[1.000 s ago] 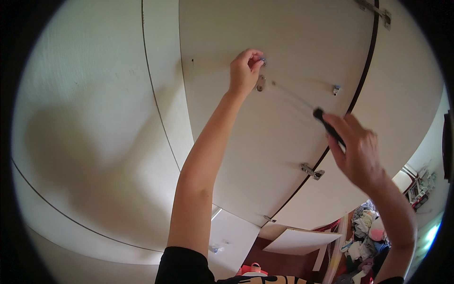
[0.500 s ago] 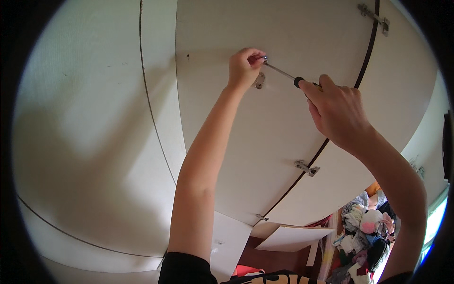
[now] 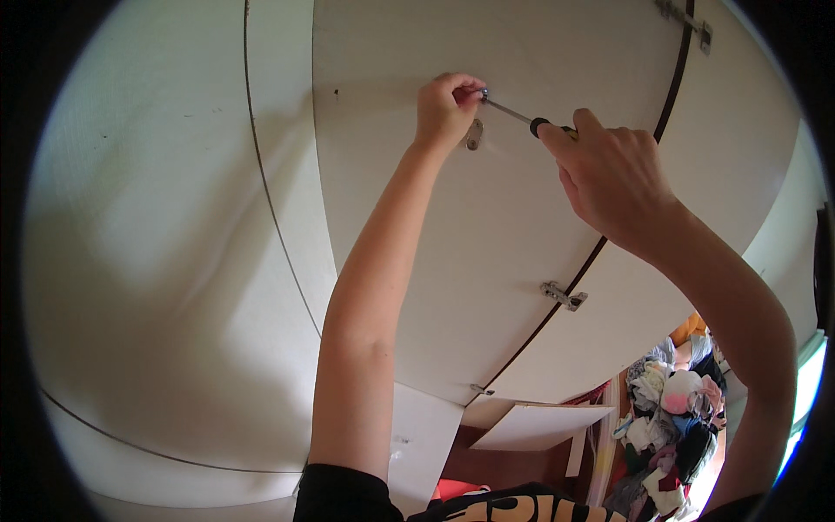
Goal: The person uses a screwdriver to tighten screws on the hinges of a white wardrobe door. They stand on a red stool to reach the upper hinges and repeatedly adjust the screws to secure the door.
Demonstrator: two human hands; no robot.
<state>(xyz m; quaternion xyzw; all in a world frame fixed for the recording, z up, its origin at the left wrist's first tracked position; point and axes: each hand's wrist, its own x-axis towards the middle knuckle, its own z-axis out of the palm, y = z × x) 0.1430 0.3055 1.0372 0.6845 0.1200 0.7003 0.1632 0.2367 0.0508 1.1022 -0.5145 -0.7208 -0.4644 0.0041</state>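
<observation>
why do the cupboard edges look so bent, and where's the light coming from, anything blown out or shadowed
Head view: fisheye lens bows the straight door gap and the hinged edge toward the rim, with a black vignette around the picture. Light seems to enter at the lower right, where the window strip looks blown out. A soft shadow lies on the left panel. The left hand and screwdriver stay sharp.

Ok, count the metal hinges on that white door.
3 in view: one hinge at the top right, one mid-edge, one small, lower down. More may be hidden.
</observation>
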